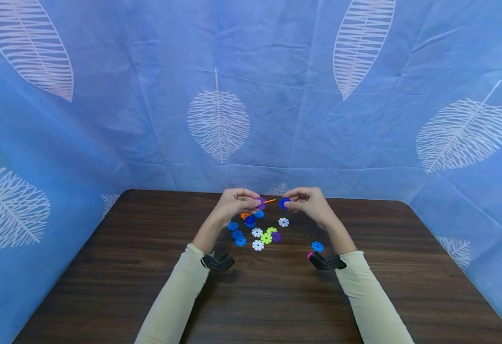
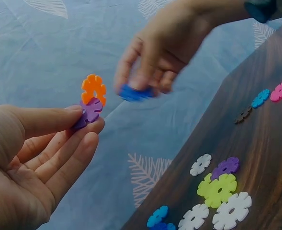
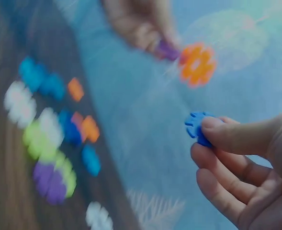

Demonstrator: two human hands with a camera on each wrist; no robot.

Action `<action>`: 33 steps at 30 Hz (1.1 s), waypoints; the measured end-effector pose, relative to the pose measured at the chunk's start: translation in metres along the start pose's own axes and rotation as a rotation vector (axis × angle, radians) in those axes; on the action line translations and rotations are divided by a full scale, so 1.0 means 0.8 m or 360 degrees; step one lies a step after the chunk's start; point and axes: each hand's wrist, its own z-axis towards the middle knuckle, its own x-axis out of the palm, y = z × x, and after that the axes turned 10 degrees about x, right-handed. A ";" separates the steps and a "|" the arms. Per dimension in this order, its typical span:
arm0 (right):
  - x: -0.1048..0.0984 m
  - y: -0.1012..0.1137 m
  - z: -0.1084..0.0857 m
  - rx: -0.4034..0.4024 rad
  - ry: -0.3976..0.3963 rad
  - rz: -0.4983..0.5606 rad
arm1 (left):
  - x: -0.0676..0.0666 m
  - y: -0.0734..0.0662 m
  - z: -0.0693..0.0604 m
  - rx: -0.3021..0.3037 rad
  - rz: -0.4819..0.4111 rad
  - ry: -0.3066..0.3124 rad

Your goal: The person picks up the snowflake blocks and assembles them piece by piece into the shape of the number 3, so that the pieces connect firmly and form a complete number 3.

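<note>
My left hand (image 1: 233, 204) pinches a purple notched flower disc (image 2: 89, 115) between thumb and fingers. An orange flower disc (image 2: 93, 88) is slotted into the purple one at an angle and sticks out toward the other hand. Facing it, my right hand (image 1: 310, 201) holds a dark blue flower disc (image 3: 198, 128) by thumb and fingertips. A small gap separates the blue disc from the orange one. Both hands are raised above the far part of the table; the right hand looks blurred in the left wrist view.
Below the hands, several loose discs lie on the dark wooden table (image 1: 147, 286), among them white (image 1: 257, 245), lime green (image 1: 266, 238) and purple (image 1: 276, 237) ones. A light blue disc (image 1: 317, 246) and a pink disc (image 2: 280, 91) lie near the right wrist. A blue leaf-patterned cloth (image 1: 277, 119) hangs behind.
</note>
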 end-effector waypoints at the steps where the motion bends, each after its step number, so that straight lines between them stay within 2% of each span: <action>1: 0.002 0.005 0.001 0.0004 -0.0031 0.0084 | 0.000 0.000 0.000 0.0003 -0.0009 -0.0005; 5: 0.013 0.019 0.003 0.0001 -0.0136 0.0342 | 0.001 0.000 0.001 0.0008 -0.0011 -0.0042; 9: 0.021 0.024 0.002 -0.0008 -0.0189 0.0441 | 0.002 -0.001 0.002 0.0006 0.0031 -0.0092; 20: 0.029 0.026 0.000 -0.0002 -0.0157 0.0419 | 0.003 -0.003 0.002 0.0037 0.0033 -0.0130; 30: 0.026 0.027 -0.001 0.0021 -0.0084 0.0394 | 0.003 -0.003 0.003 0.0073 -0.0020 -0.0157; 33: 0.026 0.029 -0.002 0.0017 -0.0100 0.0393 | 0.003 -0.004 0.002 0.0079 -0.0009 -0.0155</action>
